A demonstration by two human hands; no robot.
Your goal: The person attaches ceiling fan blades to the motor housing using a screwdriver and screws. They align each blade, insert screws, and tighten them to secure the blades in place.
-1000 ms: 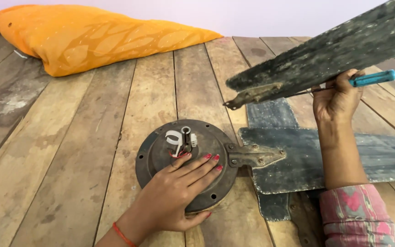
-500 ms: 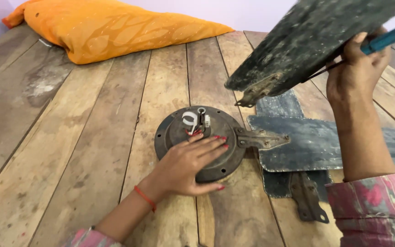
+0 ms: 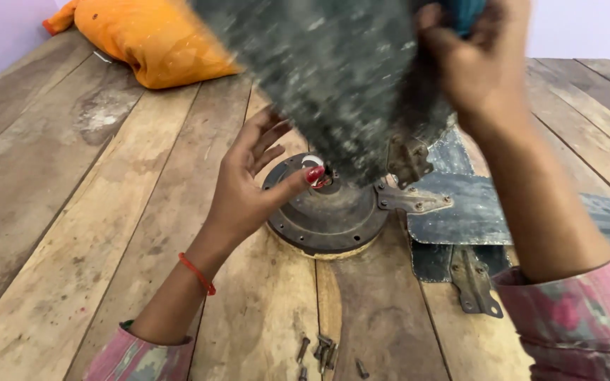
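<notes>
We see a round, dark metal fan motor housing (image 3: 326, 212) lying flat on the wooden planks near the middle of the scene, its rim ringed with small holes and its centre showing a pale fitting. To its right a dusty dark fan blade (image 3: 524, 212) lies flat, joined to the housing by a grey metal bracket. Above both, a second fan blade (image 3: 326, 70) is held up off the planks, tilted and blurred, its bracket end pointing down toward the housing.
</notes>
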